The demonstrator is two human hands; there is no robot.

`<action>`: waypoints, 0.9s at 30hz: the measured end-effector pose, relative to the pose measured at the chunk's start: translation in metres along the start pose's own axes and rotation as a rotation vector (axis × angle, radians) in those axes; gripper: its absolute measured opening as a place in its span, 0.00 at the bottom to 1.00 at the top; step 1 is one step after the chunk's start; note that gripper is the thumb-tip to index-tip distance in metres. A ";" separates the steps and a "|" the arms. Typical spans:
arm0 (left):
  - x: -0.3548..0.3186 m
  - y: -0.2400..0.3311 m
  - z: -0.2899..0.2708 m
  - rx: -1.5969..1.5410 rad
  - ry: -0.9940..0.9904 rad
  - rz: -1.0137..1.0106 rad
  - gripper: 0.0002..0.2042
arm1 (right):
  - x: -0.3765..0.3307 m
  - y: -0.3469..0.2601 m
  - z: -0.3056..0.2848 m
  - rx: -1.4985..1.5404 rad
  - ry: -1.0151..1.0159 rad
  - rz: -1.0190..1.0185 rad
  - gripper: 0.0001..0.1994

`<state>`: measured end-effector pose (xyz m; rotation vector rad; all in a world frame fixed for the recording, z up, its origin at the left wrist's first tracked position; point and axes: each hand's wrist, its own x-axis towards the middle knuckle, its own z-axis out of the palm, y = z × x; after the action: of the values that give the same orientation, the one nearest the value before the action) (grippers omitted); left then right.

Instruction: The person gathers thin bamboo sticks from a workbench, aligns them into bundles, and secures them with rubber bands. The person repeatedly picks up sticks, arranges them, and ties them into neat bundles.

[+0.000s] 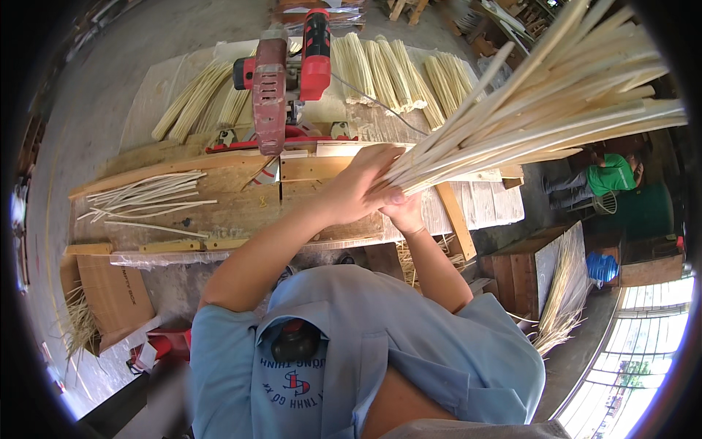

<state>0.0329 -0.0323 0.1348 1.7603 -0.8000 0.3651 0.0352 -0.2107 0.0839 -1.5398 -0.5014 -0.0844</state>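
A thick bundle of thin pale cane sticks [526, 117] rises toward the upper right, its far ends fanning out beyond the table. My left hand [360, 186] is wrapped around the gathered near end. Just below, my right hand [404, 214] closes on the same end from underneath, its fingers partly hidden. Left of my hands, a red and black mitre saw [270, 95] stands on the wooden workbench [307, 192], with part of its blade showing under the red guard. Several loose sticks [146, 194] lie on the bench at the left, apart from my hands.
More cane bundles [384, 73] lie along the far side, others [191, 99] left of the saw. A cord [380, 104] crosses the bench. An open cardboard box [113, 300] and a wooden crate [515, 271] stand on the floor. A person in green [610, 175] sits at right.
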 end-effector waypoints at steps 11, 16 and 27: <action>-0.107 -0.060 0.051 0.333 0.036 -0.542 0.14 | -0.002 -0.002 0.001 0.080 0.001 0.068 0.28; -0.120 -0.076 0.074 0.451 0.136 -0.561 0.12 | -0.002 -0.003 0.002 0.060 -0.026 0.064 0.28; -0.120 -0.084 0.094 0.566 0.214 -0.517 0.10 | 0.005 -0.005 -0.008 0.021 -0.080 0.046 0.25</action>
<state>-0.0108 -0.0662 -0.0295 2.3205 -0.0619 0.4437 0.0402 -0.2173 0.0909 -1.5380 -0.5280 0.0182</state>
